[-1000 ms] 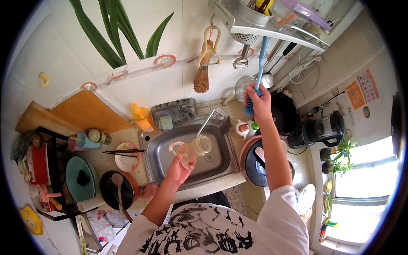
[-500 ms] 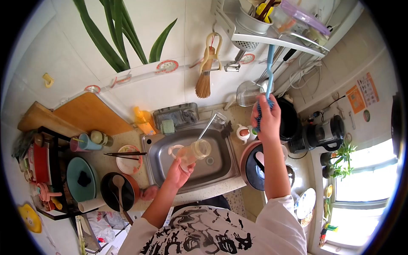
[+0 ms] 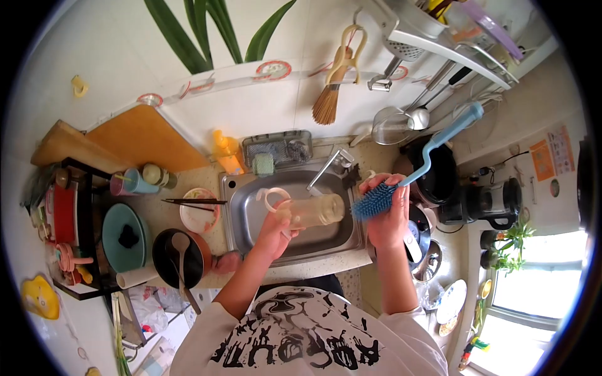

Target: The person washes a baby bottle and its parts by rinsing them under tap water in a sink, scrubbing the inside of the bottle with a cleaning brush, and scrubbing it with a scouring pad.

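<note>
My left hand is closed around the base end of a clear, slightly amber plastic bottle with a pale pink loop handle. The bottle lies nearly level over the sink, its mouth facing right. In my right hand is a bottle brush with blue bristles, gripped near the head. Its light blue handle rises to the upper right. The bristle tip points left at the bottle's mouth, a small gap apart. Below both is the stainless steel sink with its faucet.
Behind the sink stand an orange soap bottle and a rack with a green sponge. To the left are a plate with chopsticks, a black pan and a teal basin. A blender stands right.
My right hand has lowered and turned the brush, so its bristles now face the bottle. My left hand has tilted the bottle level, mouth to the right. The view has shifted slightly.
</note>
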